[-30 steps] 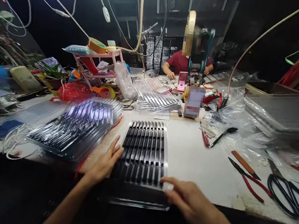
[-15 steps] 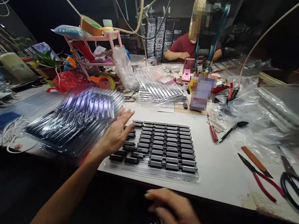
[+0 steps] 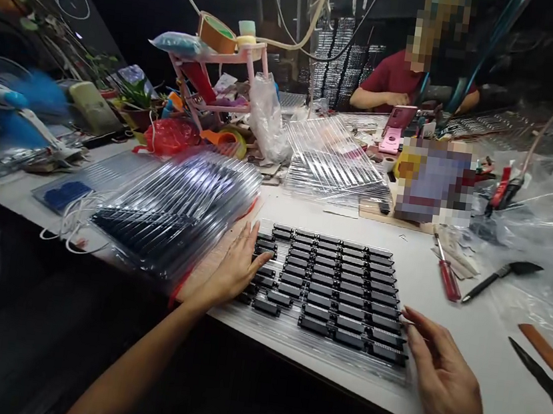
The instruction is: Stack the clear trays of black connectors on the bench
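Observation:
A clear plastic tray [image 3: 285, 339] lies on the white table, filled with rows of small black rectangular parts [image 3: 346, 296] that have fine teeth along one side; they look like electronic connectors. My left hand [image 3: 236, 266] rests over the tray's left edge with its fingers stretched out and thumb spread, covering some of the parts there. At the right edge, my right hand [image 3: 448, 369] lies beside the tray, fingertips at its rim and fingers apart. Neither hand has a part lifted in it. Left of the tray sits a pile of clear ribbed plastic trays [image 3: 180, 208].
Behind lie more clear trays [image 3: 335, 160] and a pink phone stand [image 3: 392, 137]. A screwdriver [image 3: 447, 275], a black-handled tool [image 3: 494, 277] and pliers [image 3: 539, 370] lie at right. A blue fan [image 3: 8, 97] stands at left. A person in red [image 3: 393, 80] sits opposite.
My right hand has come up from below the table edge to the tray's right side. My left hand stays at the left edge. The view has turned, shifting the scene.

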Tool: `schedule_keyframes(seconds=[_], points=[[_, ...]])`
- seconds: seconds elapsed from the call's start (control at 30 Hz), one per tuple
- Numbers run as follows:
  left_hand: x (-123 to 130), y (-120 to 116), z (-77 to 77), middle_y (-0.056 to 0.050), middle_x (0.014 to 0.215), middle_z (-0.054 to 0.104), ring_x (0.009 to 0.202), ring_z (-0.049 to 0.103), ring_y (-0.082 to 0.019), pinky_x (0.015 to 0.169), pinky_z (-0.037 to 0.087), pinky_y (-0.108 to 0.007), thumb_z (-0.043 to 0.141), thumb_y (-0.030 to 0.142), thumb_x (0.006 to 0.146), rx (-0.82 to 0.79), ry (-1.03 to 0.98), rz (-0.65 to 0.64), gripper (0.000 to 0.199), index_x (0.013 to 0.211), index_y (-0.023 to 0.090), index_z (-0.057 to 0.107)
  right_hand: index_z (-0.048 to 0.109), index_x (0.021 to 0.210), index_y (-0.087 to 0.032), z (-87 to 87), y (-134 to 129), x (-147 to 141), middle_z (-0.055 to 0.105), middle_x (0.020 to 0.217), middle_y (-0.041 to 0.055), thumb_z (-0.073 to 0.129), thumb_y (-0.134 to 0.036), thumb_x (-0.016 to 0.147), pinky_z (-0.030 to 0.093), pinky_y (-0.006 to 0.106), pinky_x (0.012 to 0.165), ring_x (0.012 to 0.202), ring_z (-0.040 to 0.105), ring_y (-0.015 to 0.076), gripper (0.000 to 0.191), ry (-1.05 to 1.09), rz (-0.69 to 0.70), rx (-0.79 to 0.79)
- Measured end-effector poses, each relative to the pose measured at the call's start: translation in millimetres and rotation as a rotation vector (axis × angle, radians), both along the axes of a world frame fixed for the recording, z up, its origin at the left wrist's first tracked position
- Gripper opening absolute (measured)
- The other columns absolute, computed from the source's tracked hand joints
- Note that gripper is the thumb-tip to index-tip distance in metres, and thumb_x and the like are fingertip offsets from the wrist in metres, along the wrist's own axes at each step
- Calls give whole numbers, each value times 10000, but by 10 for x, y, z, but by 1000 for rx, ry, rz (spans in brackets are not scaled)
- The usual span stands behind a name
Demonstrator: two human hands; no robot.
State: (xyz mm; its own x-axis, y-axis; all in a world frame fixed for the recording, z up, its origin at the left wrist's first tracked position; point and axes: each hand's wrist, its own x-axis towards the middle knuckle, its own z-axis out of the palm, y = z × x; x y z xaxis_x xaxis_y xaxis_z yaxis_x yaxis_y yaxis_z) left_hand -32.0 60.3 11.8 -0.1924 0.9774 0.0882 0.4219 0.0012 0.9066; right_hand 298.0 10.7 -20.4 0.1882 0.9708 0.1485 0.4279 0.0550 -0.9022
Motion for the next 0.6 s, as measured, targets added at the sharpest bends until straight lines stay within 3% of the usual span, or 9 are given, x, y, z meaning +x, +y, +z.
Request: schedule_keyframes(seconds=[0.1,0.17,0.27,0.43,0.6], points=[[95,48,0,-96,1510,263,1422,131,-235,1138,19,-336,732,303,699,-48,-37,-84,715,1348,171,463,594,1152,-284,-8,-17,-17,572,1186,28,509,-496,875,520,231,616,1067,544,222,360,-93,51,33],[121,49,29,-76,1508,278,1416,163,-230,1139,42,-301,727,306,709,-64,-118,-123,700,1348,187,469,589,1152,-289,-10,-39,2,576,1178,24,501,-474,890,513,212,571,1070,543,214,332,-86,53,26],[74,124,63,-58,1520,254,1411,186,-206,1139,78,-283,645,348,790,-23,-107,-93,678,1398,183,394,583,1154,-293,-9,-52,25,577,1180,20,497,-451,903,522,203,605,1090,534,206,308,-71,48,20],[9,477,-9,-103,1508,284,1392,247,-217,1141,120,-319,487,472,872,96,49,-42,670,1429,134,328,570,1175,-283,-20,-30,15,573,1198,25,492,-419,917,539,207,665,1100,532,205,302,-52,65,46],[164,686,-64,-132,1524,230,1408,187,-246,1149,118,-371,431,603,842,2,278,-274,816,1459,104,236,582,1157,-273,1,-31,6,579,1179,30,475,-370,936,549,226,707,1088,540,204,263,-47,72,66]])
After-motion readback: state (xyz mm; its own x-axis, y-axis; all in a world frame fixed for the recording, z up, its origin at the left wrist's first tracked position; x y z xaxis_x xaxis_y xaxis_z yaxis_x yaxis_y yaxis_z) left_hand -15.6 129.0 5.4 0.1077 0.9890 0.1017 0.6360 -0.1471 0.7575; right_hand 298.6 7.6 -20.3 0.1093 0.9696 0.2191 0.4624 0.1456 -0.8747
